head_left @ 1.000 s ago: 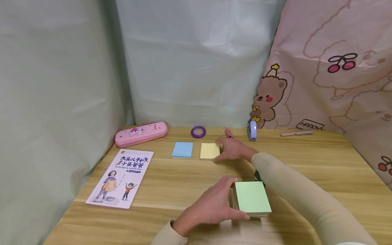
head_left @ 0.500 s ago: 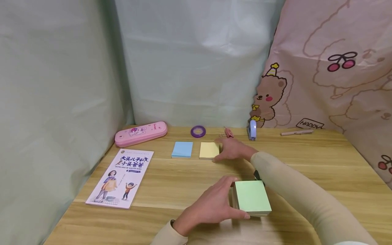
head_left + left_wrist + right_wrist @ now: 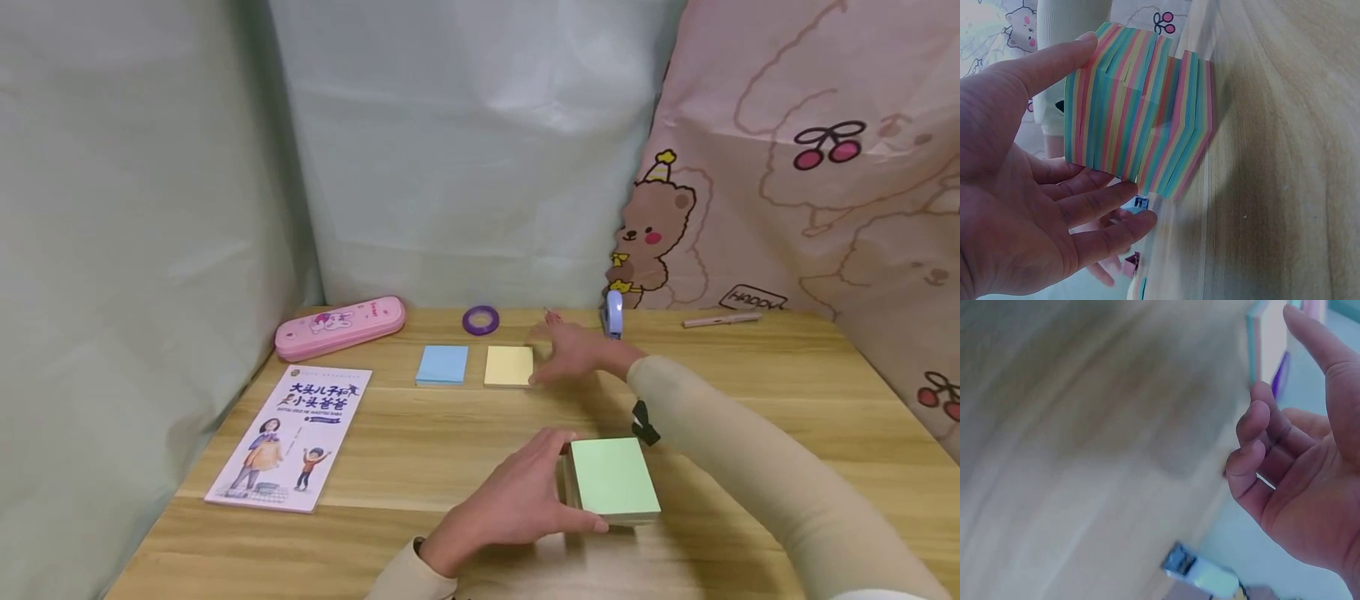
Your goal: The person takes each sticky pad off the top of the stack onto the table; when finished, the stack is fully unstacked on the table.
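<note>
Left hand (image 3: pixel 517 492) at the near side of the wooden table (image 3: pixel 405 467); thumb and fingers spread round the left part of a green-topped sticky-note stack (image 3: pixel 615 479), gripping it; its sides striped in several colours; right hand (image 3: pixel 573 352) farther off, beside the yellow pad (image 3: pixel 508 367), fingers loosely bent with a gap to the thumb, holding nothing; thumb tip at the pad's near right corner, contact impossible to tell; blue pad (image 3: pixel 442 365) just left of the yellow one, both lying flat; behind them a purple tape roll (image 3: pixel 467 322); a red clip (image 3: pixel 553 316) partly hidden by the right hand; lilac stapler (image 3: pixel 613 315) just beyond that hand; pink case (image 3: pixel 341 327) and booklet (image 3: pixel 288 437) at left.
</note>
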A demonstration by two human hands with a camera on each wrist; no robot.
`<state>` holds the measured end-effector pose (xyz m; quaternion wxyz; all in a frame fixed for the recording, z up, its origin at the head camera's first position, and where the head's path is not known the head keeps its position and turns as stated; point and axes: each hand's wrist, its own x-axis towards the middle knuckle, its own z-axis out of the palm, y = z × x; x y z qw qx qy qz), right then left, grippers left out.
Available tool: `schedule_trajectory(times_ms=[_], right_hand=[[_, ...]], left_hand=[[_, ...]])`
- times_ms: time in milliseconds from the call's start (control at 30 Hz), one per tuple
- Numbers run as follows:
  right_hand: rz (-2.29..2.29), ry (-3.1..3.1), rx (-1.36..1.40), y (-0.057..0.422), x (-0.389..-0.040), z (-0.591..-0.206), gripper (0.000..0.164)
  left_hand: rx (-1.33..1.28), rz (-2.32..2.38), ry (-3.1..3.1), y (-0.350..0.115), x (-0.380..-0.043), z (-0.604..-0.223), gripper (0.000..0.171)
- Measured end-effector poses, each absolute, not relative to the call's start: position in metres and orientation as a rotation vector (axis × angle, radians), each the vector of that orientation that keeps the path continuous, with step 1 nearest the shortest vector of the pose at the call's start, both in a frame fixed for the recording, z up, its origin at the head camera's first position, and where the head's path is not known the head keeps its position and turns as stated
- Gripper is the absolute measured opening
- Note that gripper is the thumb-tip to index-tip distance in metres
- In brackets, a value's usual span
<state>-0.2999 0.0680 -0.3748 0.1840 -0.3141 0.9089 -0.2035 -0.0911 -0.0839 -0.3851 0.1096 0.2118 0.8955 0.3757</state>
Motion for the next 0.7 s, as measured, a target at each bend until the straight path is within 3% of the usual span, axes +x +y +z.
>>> schedule_trajectory(times_ms=[100,167,333,700], right_hand=[[-0.649,2.569,-0.916,0.080,-0.301,-0.366,0.083],[-0.701,2.566,-0.921,0.089,-0.301,-0.360,0.080],[-0.757,2.584,-0.834,0.113,-0.298,-0.349,0.089],[-0.925,2.584,-0.903,0.154,-0.249,-0.316,0.080]], left_hand=[[0.610,1.090,2.633,-0.083,-0.091,-0.385,0.092],[0.603,1.083,2.634,-0.083,-0.091,-0.384,0.095],[0.580,1.074,2.636,-0.082,-0.090,-0.382,0.096],[0.557,1.107,2.610,-0.082,-0.091,-0.381,0.094]])
